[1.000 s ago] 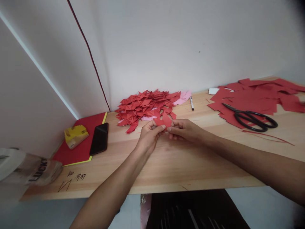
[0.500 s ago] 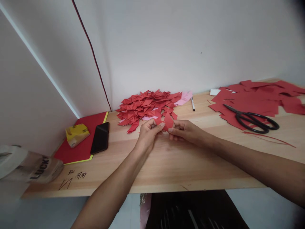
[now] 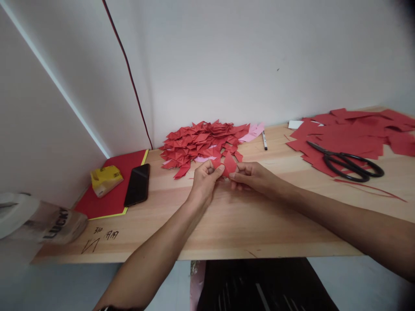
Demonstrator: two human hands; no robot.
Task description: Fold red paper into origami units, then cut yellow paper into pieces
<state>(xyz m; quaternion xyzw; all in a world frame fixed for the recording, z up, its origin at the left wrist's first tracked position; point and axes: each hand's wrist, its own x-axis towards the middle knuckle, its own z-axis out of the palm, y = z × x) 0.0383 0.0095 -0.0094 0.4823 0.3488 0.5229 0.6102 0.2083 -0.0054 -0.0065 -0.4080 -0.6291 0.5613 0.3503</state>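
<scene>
Between my two hands is a small folded piece of red paper (image 3: pixel 230 164), held just above the wooden table. My left hand (image 3: pixel 206 177) pinches its left side with thumb and fingers. On the right side, my right hand (image 3: pixel 249 175) grips its edge between thumb and forefinger. Right behind my hands lies a heap of folded red paper pieces (image 3: pixel 201 142), with some pink paper (image 3: pixel 253 132) at its right end. Part of the held paper is covered by my fingers.
Black-handled scissors (image 3: pixel 352 164) rest on flat red paper sheets (image 3: pixel 350 137) at the right. A marker (image 3: pixel 265 141) lies by the wall. At the left are a phone (image 3: pixel 137 185), a yellow packet (image 3: pixel 106 179) on a red folder (image 3: pixel 87 207), and a plastic bottle (image 3: pixel 61 222).
The view has shifted slightly. Both hands keep their grip on the red paper, with hardly any movement of the fingers.
</scene>
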